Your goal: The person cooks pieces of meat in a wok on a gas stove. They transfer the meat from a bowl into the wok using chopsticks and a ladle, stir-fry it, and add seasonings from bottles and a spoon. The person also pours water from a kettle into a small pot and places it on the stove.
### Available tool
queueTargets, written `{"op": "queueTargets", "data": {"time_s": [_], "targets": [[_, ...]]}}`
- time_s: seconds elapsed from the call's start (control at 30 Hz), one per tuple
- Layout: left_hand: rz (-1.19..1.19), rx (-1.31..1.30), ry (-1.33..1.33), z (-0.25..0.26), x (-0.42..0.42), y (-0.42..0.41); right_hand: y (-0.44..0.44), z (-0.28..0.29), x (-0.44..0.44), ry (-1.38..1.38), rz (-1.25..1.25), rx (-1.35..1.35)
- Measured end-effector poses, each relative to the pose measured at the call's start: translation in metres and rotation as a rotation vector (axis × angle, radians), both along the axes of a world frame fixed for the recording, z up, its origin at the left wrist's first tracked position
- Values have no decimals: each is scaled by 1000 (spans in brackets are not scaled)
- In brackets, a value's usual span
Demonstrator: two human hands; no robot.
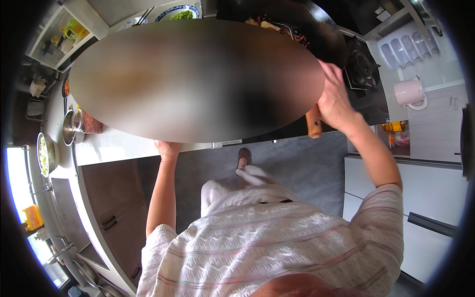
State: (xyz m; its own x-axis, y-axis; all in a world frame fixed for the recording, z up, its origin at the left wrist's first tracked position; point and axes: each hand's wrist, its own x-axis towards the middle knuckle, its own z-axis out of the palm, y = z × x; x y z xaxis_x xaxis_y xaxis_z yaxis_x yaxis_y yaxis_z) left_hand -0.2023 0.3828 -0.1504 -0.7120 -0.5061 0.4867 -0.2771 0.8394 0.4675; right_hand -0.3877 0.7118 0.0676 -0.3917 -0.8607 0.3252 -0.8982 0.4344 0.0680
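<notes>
A large blurred oval hides the middle of the worktop and part of both hands. At the upper right edge of the oval, my right hand (337, 97) is closed around a wooden handle (314, 124), whose end sticks out below it. Beyond that hand, a dark wok (326, 35) holds food pieces (272, 26) and dark red bits; a metal utensil edge (290, 29) shows among them. My left hand (167, 147) is at the counter's front edge (122, 154). Its fingers are hidden by the blur, so what it touches cannot be seen.
A second gas burner (360, 68) lies right of the wok, with a pink jug (409, 92) farther right. Left are a jar of red contents (91, 122), a metal bowl (69, 128) and a bowl of chopped food (45, 154). A blue-rimmed plate of greens (182, 14) stands behind.
</notes>
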Motion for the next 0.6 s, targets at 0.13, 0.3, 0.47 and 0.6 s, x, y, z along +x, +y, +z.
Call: {"op": "queueTargets", "data": {"time_s": [0.13, 0.3, 0.47, 0.6], "targets": [[10, -8, -1, 0, 5, 1, 20, 58, -52, -294, -46, -273], [9, 29, 2, -2, 0, 0, 103, 93, -126, -712, -412, -724], [-29, 101, 6, -2, -3, -2, 130, 23, -147, -1217, -580, -1127], [-52, 74, 3, 0, 0, -6, 80, 30, -130, -1049, -368, -1127]]}}
